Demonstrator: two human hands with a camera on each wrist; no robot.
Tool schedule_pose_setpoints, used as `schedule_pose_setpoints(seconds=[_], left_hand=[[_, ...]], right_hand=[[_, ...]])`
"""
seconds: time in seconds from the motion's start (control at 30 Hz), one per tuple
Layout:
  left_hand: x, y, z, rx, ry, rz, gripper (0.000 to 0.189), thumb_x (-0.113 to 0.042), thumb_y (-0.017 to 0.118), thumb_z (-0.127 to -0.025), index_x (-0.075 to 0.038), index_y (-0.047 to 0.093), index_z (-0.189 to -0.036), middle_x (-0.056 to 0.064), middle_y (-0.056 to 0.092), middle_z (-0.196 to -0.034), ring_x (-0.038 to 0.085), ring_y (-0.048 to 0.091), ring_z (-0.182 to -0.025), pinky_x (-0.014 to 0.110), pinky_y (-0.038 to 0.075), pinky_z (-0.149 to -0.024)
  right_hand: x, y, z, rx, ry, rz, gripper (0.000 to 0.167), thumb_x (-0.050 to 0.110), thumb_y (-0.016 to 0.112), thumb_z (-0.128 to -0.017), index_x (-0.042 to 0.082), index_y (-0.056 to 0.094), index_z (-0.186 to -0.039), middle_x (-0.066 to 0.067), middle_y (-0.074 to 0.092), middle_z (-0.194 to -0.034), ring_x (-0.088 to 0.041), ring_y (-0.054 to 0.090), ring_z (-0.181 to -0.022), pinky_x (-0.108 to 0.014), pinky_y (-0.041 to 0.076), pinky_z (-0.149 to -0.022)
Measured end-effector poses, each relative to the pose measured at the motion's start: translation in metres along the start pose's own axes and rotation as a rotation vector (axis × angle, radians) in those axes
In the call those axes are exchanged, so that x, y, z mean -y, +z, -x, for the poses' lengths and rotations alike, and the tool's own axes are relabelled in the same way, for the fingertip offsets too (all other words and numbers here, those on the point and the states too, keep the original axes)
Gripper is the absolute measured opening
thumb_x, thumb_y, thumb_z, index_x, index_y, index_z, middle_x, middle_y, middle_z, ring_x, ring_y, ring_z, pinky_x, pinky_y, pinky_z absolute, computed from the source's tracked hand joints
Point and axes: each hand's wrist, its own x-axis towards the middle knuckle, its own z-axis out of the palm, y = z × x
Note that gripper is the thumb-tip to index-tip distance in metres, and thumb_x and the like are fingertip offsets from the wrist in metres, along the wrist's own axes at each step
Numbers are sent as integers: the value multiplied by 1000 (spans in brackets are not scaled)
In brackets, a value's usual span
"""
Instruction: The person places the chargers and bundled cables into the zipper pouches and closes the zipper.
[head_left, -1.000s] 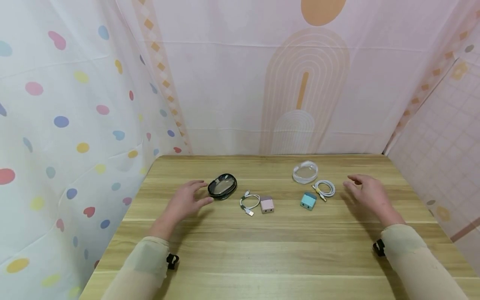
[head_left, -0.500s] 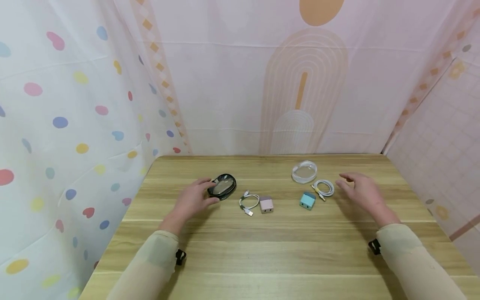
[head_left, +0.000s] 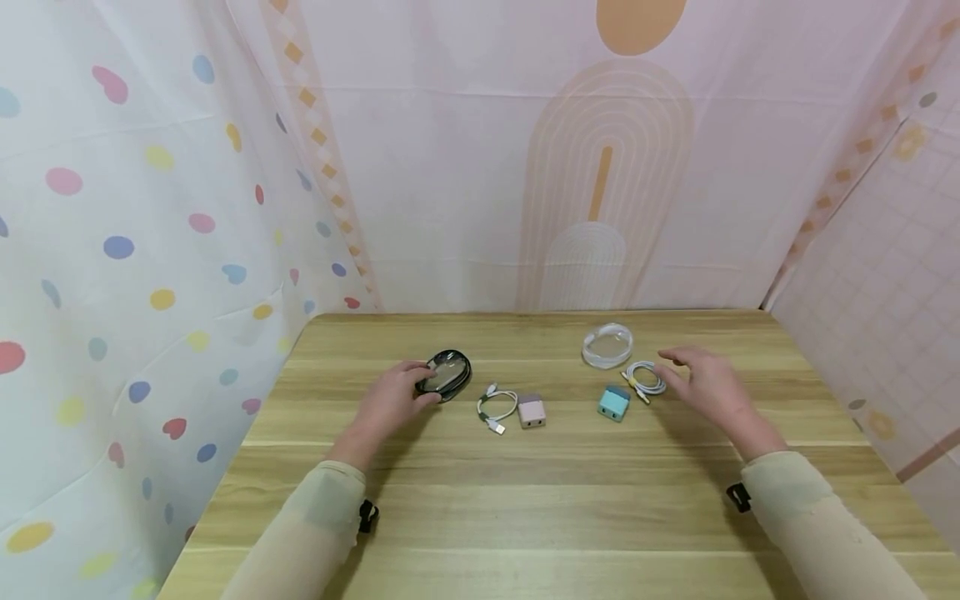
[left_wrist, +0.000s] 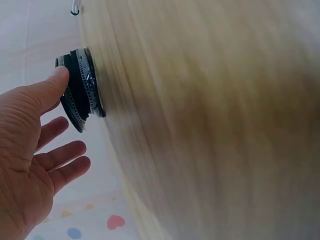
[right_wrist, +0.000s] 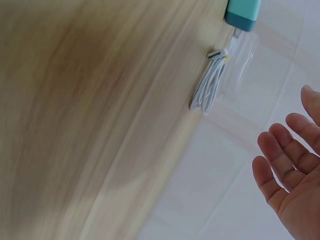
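My left hand (head_left: 390, 404) is at the near-left edge of an oval zip case (head_left: 454, 385) with black edging and a clear top. In the left wrist view its thumb overlaps the case (left_wrist: 80, 85) and the other fingers are spread loosely; firm contact cannot be told. My right hand (head_left: 708, 387) hovers just right of a coiled white cable (head_left: 647, 379) with a yellow tie. The right wrist view shows its fingers relaxed, apart from the coil (right_wrist: 207, 87). Left of that cable sits a teal charger (head_left: 613, 403).
A clear case with white edging (head_left: 608, 360) lies behind the teal charger. Between the hands are a short white USB cable (head_left: 497, 406) and a pink charger (head_left: 532, 411). Patterned curtains (head_left: 435, 192) hang behind the wooden table (head_left: 510, 508) and at its sides.
My left hand has moved right and forward onto the edge of the black-edged case. The right hand has drifted left to the coiled cable. The objects have stayed in place.
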Motion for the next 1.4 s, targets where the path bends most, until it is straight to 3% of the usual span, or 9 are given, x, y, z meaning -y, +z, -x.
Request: schedule_pose_setpoints(seconds=[0.27, 0.7, 0.97, 1.2, 1.4], left_hand=[[1, 2, 0, 7, -9, -5, 49, -34, 80, -97, -9, 71, -137, 17, 64, -150, 44, 63, -135, 61, 51, -113], [-4, 5, -2, 5, 6, -5, 43, -30, 79, -97, -8, 73, -133, 19, 67, -145, 44, 65, -131, 60, 52, -112], [-3, 7, -3, -17, 22, 32, 38, -26, 78, -99, -4, 75, -130, 22, 70, -139, 43, 67, -129, 57, 53, -113], [-2, 7, 0, -34, 29, 73, 35, -26, 74, -101, -3, 76, -128, 22, 71, -136, 43, 67, -129, 57, 53, -114], [-3, 6, 3, -60, 47, 79, 31, -25, 74, -102, -2, 79, -122, 21, 74, -132, 42, 70, -125, 55, 55, -110]], right_hand=[[13, 5, -1, 17, -51, 4, 37, 24, 73, -103, -2, 72, -130, -29, 71, -133, -51, 67, -124, -66, 55, -104], [46, 20, -5, -7, -213, 42, 36, 22, 79, -97, 3, 75, -128, -22, 77, -123, -44, 74, -115, -61, 61, -96], [70, 33, -8, -27, -375, 42, 34, 21, 82, -94, 2, 76, -122, -20, 78, -119, -40, 76, -108, -55, 64, -92], [88, 47, -15, -68, -504, 89, 32, 24, 86, -91, 4, 78, -115, -14, 80, -110, -32, 79, -96, -47, 66, -81], [105, 62, -27, -53, -644, 73, 25, 18, 88, -89, 7, 81, -109, -6, 81, -104, -24, 78, -95, -41, 65, -83]])
